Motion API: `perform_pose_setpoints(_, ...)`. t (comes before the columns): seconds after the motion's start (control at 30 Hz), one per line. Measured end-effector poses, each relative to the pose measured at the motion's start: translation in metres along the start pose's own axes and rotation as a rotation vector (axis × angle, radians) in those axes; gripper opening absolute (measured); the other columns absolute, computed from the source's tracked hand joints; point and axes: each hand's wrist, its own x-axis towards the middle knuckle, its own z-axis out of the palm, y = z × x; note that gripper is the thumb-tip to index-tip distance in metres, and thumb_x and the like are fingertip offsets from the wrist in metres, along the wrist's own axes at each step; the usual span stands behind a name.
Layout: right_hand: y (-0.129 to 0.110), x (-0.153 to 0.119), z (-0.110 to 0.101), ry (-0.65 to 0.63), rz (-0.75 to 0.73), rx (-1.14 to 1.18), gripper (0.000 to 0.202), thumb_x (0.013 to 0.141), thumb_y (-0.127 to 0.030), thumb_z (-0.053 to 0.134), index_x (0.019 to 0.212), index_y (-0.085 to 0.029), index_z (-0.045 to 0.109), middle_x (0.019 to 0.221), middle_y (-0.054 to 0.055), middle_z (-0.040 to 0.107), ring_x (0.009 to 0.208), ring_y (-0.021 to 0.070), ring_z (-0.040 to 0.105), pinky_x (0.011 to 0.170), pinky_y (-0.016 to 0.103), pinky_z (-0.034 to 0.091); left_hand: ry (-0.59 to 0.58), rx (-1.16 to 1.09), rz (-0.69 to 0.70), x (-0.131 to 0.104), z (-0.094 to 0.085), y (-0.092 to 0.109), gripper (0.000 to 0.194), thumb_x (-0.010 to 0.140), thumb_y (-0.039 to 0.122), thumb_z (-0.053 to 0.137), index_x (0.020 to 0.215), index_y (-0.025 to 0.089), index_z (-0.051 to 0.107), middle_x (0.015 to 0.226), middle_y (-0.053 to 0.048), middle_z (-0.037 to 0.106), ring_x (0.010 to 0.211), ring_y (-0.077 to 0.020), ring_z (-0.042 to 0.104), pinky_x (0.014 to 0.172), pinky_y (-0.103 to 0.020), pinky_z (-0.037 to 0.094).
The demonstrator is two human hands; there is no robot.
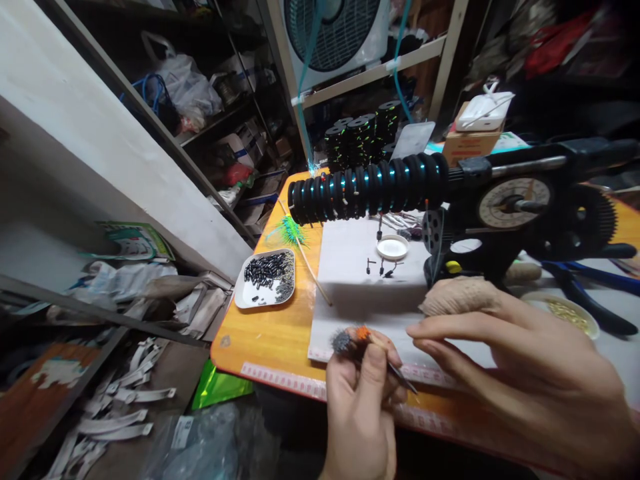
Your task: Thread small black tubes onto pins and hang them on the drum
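My left hand (pixel 367 393) is closed round a small dark bristly piece (pixel 343 341) with an orange tuft (pixel 362 332). A thin dark pointed tip (pixel 406 381) sticks out to the right of its fingers. My right hand (pixel 525 360) is just to the right, with tape wrapped on one finger; its thumb and a finger come close together at the tips, and whatever lies between them is too small to make out. Both hands are over the front edge of the white sheet (pixel 350 300) on the orange table (pixel 235 337).
A black machine (pixel 515 200) with a ridged roller (pixel 370 190) spans above the sheet. Around are a tray of black pieces (pixel 265 300), a thin stick (pixel 314 272), a round white dish (pixel 393 247), small hooks (pixel 383 270), blue-handled pliers (pixel 595 303) and a fan (pixel 333 33).
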Motion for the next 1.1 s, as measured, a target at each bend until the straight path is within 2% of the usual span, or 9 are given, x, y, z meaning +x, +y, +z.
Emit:
perform_pose_setpoints(0.07, 0.000, 0.000, -0.001, 0.002, -0.042, -0.052, 0.022, 0.094, -0.008, 0.063, 0.109, -0.022, 0.070, 0.099, 0.005, 0.066, 0.087, 0.0141, 0.067, 0.071, 0.023, 0.055, -0.041, -0.128, -0.150, 0.000, 0.002, 0.002, 0.037, 0.082, 0.043, 0.087, 0.074, 0.015, 0.064, 0.065, 0.005, 0.050, 0.050, -0.0039, 0.030, 0.050, -0.017, 0.031)
perform_pose_setpoints(0.17, -0.001, 0.000, -0.002, 0.011, -0.065, -0.081, 0.021, 0.093, -0.008, 0.063, 0.107, -0.022, 0.070, 0.097, 0.006, 0.067, 0.085, 0.0154, 0.068, 0.069, 0.025, 0.056, -0.027, -0.186, -0.238, 0.002, 0.002, 0.004, 0.039, 0.076, 0.040, 0.092, 0.074, 0.013, 0.064, 0.065, 0.006, 0.048, 0.049, -0.0024, 0.023, 0.048, -0.016, 0.025)
perform_pose_setpoints(0.37, 0.001, -0.002, -0.003, -0.001, -0.050, -0.118, 0.025, 0.093, -0.008, 0.065, 0.110, -0.025, 0.071, 0.099, 0.005, 0.069, 0.084, 0.0164, 0.069, 0.067, 0.027, 0.055, -0.041, -0.203, -0.246, 0.001, 0.003, 0.005, 0.039, 0.077, 0.038, 0.092, 0.072, 0.013, 0.063, 0.062, 0.008, 0.043, 0.048, -0.0022, 0.024, 0.046, -0.015, 0.025)
perform_pose_setpoints(0.67, 0.001, -0.004, -0.003, 0.009, -0.055, -0.143, 0.025, 0.092, -0.008, 0.065, 0.111, -0.024, 0.069, 0.101, 0.004, 0.065, 0.084, 0.0151, 0.067, 0.069, 0.026, 0.055, -0.056, -0.184, -0.226, 0.000, 0.005, 0.006, 0.039, 0.077, 0.039, 0.092, 0.073, 0.013, 0.063, 0.062, 0.007, 0.046, 0.047, -0.0010, 0.025, 0.045, -0.012, 0.028)
perform_pose_setpoints(0.8, 0.004, -0.007, -0.003, -0.040, -0.041, -0.121, 0.028, 0.090, -0.015, 0.072, 0.116, -0.025, 0.069, 0.102, 0.006, 0.068, 0.087, 0.0186, 0.069, 0.069, 0.029, 0.056, -0.015, -0.160, -0.180, -0.002, 0.005, 0.002, 0.037, 0.076, 0.040, 0.092, 0.075, 0.014, 0.066, 0.065, 0.005, 0.055, 0.048, -0.0010, 0.033, 0.047, -0.012, 0.032)
perform_pose_setpoints(0.9, 0.004, -0.003, -0.002, -0.075, -0.065, -0.047, 0.025, 0.093, -0.017, 0.070, 0.116, -0.024, 0.071, 0.096, 0.006, 0.070, 0.089, 0.0194, 0.068, 0.071, 0.030, 0.056, 0.093, -0.083, -0.083, -0.005, 0.003, -0.006, 0.033, 0.074, 0.041, 0.093, 0.087, 0.018, 0.073, 0.067, 0.004, 0.061, 0.051, -0.0045, 0.046, 0.052, -0.015, 0.041)
perform_pose_setpoints(1.0, 0.003, 0.005, -0.001, -0.085, -0.083, 0.018, 0.022, 0.094, -0.013, 0.066, 0.110, -0.024, 0.074, 0.087, 0.004, 0.070, 0.082, 0.0171, 0.067, 0.073, 0.031, 0.056, 0.185, 0.047, 0.044, -0.006, 0.000, -0.014, 0.040, 0.075, 0.047, 0.092, 0.100, 0.021, 0.075, 0.085, -0.002, 0.073, 0.078, -0.0153, 0.068, 0.076, -0.026, 0.056)
perform_pose_setpoints(1.07, 0.002, 0.009, 0.000, -0.100, -0.087, 0.038, 0.022, 0.094, -0.010, 0.065, 0.108, -0.024, 0.075, 0.084, 0.003, 0.071, 0.080, 0.0161, 0.067, 0.073, 0.031, 0.056, 0.214, 0.115, 0.101, -0.005, -0.001, -0.017, 0.044, 0.075, 0.052, 0.090, 0.103, 0.021, 0.075, 0.101, -0.006, 0.076, 0.100, -0.0221, 0.071, 0.090, -0.031, 0.056)
perform_pose_setpoints(1.1, 0.002, 0.010, 0.000, -0.105, -0.085, 0.044, 0.020, 0.094, -0.011, 0.065, 0.107, -0.024, 0.075, 0.084, 0.003, 0.070, 0.079, 0.0160, 0.067, 0.073, 0.031, 0.056, 0.226, 0.148, 0.128, -0.005, -0.001, -0.018, 0.044, 0.075, 0.052, 0.089, 0.102, 0.021, 0.075, 0.104, -0.007, 0.076, 0.104, -0.0228, 0.071, 0.093, -0.032, 0.055)
